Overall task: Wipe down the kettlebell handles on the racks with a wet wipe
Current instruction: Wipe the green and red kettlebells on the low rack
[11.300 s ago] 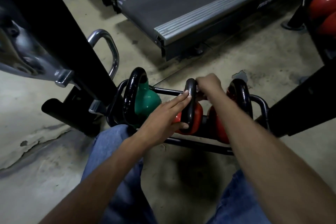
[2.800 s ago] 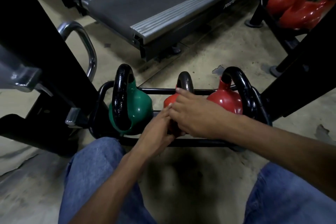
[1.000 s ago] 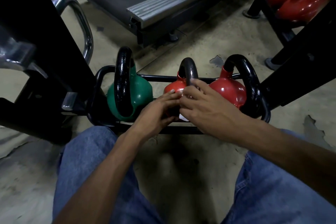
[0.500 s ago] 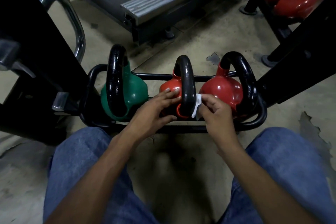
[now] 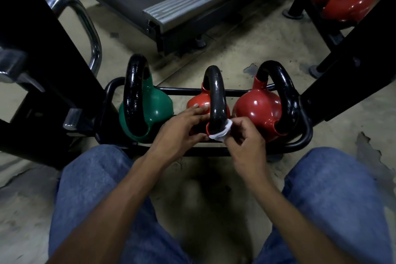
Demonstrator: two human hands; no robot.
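1. The right hand (image 5: 244, 141) pinches the white wipe (image 5: 220, 133) against the near foot of the middle kettlebell (image 5: 196, 103) handle (image 5: 216, 92). The left hand (image 5: 182, 128), fingers fairly straight, rests on its red body.
2. Step in hand, I judge: wiping this handle.
3. Next: run the wipe over the arch, then move to the green kettlebell (image 5: 156, 109) or the big red kettlebell (image 5: 257, 111).
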